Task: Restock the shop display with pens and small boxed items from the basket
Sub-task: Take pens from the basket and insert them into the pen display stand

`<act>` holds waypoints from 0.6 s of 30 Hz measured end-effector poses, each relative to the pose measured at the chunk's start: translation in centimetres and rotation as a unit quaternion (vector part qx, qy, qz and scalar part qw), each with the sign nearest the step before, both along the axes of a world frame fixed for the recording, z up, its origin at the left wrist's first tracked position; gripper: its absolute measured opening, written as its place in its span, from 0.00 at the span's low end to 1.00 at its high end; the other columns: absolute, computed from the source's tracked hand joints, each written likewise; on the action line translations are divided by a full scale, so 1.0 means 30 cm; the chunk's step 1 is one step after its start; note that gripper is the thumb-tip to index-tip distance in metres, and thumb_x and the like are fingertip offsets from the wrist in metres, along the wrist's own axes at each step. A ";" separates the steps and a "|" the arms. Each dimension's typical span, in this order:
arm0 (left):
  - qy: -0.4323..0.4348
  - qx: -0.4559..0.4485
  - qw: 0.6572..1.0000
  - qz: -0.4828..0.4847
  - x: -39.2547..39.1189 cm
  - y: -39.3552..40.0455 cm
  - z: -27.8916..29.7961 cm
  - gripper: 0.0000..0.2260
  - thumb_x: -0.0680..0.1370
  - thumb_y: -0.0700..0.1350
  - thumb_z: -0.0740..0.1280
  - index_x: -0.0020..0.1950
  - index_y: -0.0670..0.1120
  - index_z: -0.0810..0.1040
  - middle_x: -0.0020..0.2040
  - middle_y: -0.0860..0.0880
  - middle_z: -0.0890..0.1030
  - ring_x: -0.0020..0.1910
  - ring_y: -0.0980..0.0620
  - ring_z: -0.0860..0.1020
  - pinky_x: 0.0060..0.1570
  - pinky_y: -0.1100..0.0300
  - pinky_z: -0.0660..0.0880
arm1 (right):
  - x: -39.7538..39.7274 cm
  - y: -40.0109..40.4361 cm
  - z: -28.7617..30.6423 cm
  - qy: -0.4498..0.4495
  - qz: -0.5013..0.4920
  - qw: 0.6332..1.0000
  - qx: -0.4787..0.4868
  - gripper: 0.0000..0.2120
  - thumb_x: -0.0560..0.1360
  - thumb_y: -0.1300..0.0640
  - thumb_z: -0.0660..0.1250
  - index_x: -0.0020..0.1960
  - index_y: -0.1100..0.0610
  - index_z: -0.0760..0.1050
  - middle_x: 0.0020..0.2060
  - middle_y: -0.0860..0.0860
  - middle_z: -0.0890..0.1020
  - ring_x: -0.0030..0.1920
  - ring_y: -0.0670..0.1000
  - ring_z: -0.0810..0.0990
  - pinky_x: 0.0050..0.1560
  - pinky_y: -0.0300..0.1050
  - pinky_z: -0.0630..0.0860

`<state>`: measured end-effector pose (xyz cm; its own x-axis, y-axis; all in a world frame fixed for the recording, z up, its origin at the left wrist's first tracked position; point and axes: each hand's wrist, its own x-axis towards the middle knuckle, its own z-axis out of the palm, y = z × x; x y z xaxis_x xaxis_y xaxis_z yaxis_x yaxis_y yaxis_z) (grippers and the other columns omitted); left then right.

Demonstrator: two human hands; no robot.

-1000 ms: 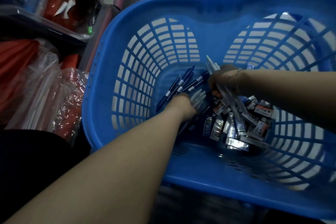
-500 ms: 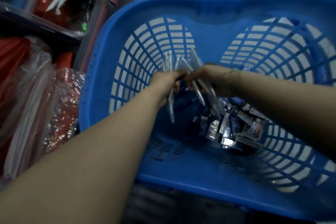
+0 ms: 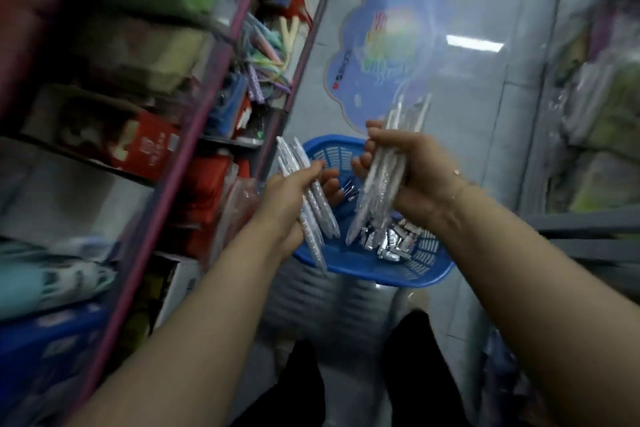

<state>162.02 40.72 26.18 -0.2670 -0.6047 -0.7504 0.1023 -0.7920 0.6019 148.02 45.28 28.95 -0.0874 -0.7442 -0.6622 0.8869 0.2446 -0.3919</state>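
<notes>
The left hand [image 3: 294, 198] has its fingers curled round a small bundle of clear-wrapped pale pens [image 3: 308, 201], which slant from upper left to lower right across the palm. The right hand [image 3: 405, 170] grips a thicker bundle of the same clear-wrapped pens [image 3: 381, 184], held more upright, with the tops rising past the knuckles and blurred against the floor. The two hands are near each other but apart, both raised over a blue plastic lattice basket [image 3: 398, 274] that sits on the pale tiled floor [image 3: 485, 114]. In the basket lies a heap of small silvery boxed items [image 3: 391, 239] toward the right side, and a few dark blue pens [image 3: 349, 191] show between the hands. To the left stands a pink-framed shop shelf [image 3: 194, 146] crowded with blurred goods, among them a red box [image 3: 149, 146] and pastel plastic sticks [image 3: 266, 55]. A blue cloud-shaped sticker [image 3: 349, 80] lies on the floor beyond the basket.
</notes>
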 end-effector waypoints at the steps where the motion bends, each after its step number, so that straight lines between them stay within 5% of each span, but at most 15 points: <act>1: 0.004 -0.016 1.000 -0.012 0.004 0.006 0.150 0.08 0.80 0.38 0.62 0.42 0.40 0.76 0.29 0.48 0.79 0.23 0.57 0.75 0.24 0.65 0.73 | -0.003 0.002 0.162 -0.027 -0.033 0.999 -0.016 0.06 0.78 0.67 0.57 0.46 0.58 0.69 0.26 0.52 0.71 0.25 0.48 0.73 0.33 0.39 0.79; 8: 0.027 -0.114 0.990 -0.083 0.058 0.067 1.047 0.08 0.77 0.46 0.66 0.40 0.45 0.76 0.27 0.53 0.69 0.20 0.58 0.61 0.21 0.66 0.60 | 0.013 0.000 1.080 -0.022 -0.056 0.986 -0.154 0.08 0.73 0.69 0.58 0.44 0.59 0.73 0.28 0.52 0.74 0.28 0.49 0.75 0.37 0.39 0.79; 15: -0.044 -0.232 0.971 -0.048 0.185 0.182 1.523 0.13 0.75 0.55 0.67 0.37 0.47 0.80 0.27 0.52 0.73 0.21 0.56 0.65 0.22 0.63 0.65 | 0.122 -0.015 1.488 0.056 0.069 0.961 -0.261 0.18 0.74 0.71 0.57 0.35 0.60 0.83 0.34 0.55 0.75 0.30 0.50 0.76 0.38 0.44 0.77; 18: -0.081 -0.261 0.961 -0.036 0.253 0.239 1.610 0.14 0.73 0.58 0.66 0.31 0.53 0.79 0.22 0.54 0.73 0.20 0.56 0.66 0.24 0.65 0.67 | 0.189 -0.025 1.585 0.041 0.132 0.941 -0.308 0.05 0.69 0.68 0.62 0.43 0.66 0.76 0.31 0.55 0.76 0.31 0.50 0.78 0.36 0.43 0.78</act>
